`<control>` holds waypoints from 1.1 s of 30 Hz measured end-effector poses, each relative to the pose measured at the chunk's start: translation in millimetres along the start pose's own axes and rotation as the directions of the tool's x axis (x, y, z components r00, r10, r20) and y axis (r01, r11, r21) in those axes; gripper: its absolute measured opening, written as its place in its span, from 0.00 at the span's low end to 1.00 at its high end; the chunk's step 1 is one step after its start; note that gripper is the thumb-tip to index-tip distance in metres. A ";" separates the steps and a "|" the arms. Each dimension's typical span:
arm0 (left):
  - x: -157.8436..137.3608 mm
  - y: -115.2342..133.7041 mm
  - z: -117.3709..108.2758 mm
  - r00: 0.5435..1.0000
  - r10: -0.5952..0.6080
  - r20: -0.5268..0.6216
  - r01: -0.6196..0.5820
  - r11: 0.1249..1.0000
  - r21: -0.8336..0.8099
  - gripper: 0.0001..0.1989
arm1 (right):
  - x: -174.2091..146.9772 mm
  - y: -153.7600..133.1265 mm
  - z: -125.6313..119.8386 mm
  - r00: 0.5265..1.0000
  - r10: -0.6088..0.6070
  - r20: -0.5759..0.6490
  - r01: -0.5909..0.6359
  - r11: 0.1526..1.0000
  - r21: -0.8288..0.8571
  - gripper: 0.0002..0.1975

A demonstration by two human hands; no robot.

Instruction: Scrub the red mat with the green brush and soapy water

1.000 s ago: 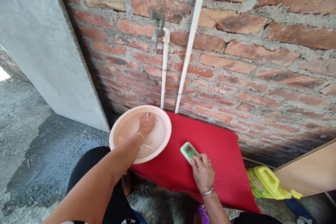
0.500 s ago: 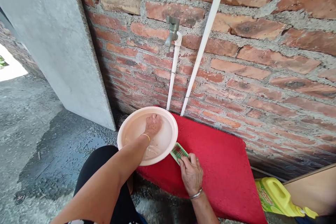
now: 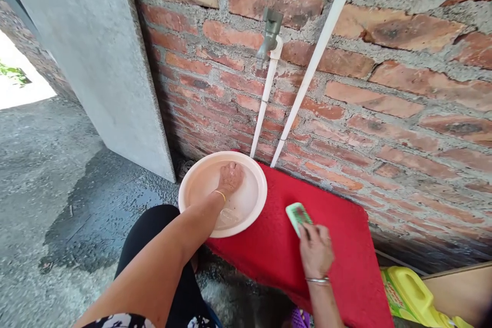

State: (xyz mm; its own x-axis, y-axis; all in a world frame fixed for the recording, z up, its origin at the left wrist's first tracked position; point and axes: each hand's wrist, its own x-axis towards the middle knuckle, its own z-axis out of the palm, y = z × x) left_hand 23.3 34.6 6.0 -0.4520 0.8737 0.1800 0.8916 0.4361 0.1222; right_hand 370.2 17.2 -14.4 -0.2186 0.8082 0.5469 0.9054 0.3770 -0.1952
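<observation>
Two bare hands work at a low bench (image 3: pixel 357 266) covered in red cloth (image 3: pixel 265 261) beside a brick wall (image 3: pixel 388 138). The right hand (image 3: pixel 315 251) is closed around the near end of a pale green scrubbing brush (image 3: pixel 295 213), fingers bent over it; the brush is above the red cloth, right of the basin and apart from it. Its middle is darker, with green and brownish patches, slightly blurred. A silver-coloured bangle (image 3: pixel 318 280) circles that wrist.

The left hand (image 3: pixel 231 177) is inside a pale pink plastic basin (image 3: pixel 262 192) at the bench's left end, its fingers curled; I cannot tell whether it grips anything. A thin yellow band (image 3: pixel 220 195) is around this wrist, and the basin's inside looks wet.

At lower right, beside the bench, a yellow plastic jug (image 3: pixel 413 292) lies tilted on its side. Its green and pale label (image 3: pixel 395 294) carries red lettering, too small to read. Part of a purple mesh basket (image 3: pixel 299 318) shows below the bench.

Above, a grey tap (image 3: pixel 270 33) joins a short white pipe (image 3: pixel 263 113), and a longer white pipe (image 3: pixel 319 51) slants up just to its right. A grey slab (image 3: pixel 103 61) stands at left, near dark, wet concrete floor (image 3: pixel 103 210).
</observation>
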 end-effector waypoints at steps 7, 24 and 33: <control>0.1 -0.4 -1.6 1.000 0.008 0.009 -0.008 1.000 0.012 0.14 | -12.3 -71.0 11.8 0.955 -0.284 0.086 0.277 0.957 0.084 0.18; 3.0 -1.2 5.8 1.000 0.012 0.001 -0.012 1.000 0.007 0.15 | 35.4 -40.8 -9.9 0.895 0.001 0.447 0.147 0.944 -0.295 0.30; 1.2 -0.1 5.2 1.000 0.003 -0.004 -0.003 1.000 -0.021 0.14 | 47.7 2.2 -7.3 0.842 0.235 0.485 -0.058 0.934 -0.352 0.28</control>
State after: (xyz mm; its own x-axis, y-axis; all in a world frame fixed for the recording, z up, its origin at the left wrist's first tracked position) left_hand 22.7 36.8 1.1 -0.4491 0.8742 0.1848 0.8924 0.4285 0.1416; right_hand 364.4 53.3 17.2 -0.1478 0.9888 0.0199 0.9866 0.1460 0.0729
